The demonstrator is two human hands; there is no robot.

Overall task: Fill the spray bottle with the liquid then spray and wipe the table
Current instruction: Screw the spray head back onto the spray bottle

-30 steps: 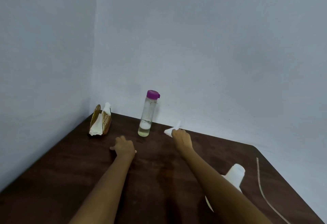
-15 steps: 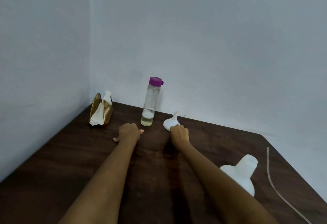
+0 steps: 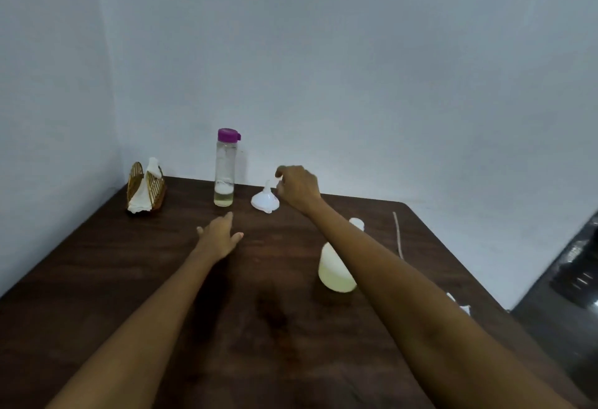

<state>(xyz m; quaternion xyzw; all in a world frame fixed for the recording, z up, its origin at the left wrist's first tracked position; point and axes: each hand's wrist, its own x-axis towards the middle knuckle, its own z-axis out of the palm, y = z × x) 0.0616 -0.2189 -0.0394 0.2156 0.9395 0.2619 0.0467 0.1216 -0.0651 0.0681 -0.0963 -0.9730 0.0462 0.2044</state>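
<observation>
One clear bottle [image 3: 225, 169], one white spray bottle [image 3: 335, 269], one funnel [image 3: 265, 201], one napkin holder [image 3: 145, 188], two hands: left hand [image 3: 220, 237], right hand [image 3: 297, 187].

Purple cap [image 3: 229, 134]; white funnel [image 3: 265, 201]; cream spray bottle [image 3: 335, 271]; dark brown table [image 3: 97, 279].

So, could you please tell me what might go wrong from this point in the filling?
1. The funnel sits wide end down, spout up, close to the tall purple-capped bottle; the right hand reaching for it could knock that narrow bottle over.
2. The white spray bottle lies partly hidden under the right forearm, so pulling the arm back might bump or topple it.
</observation>
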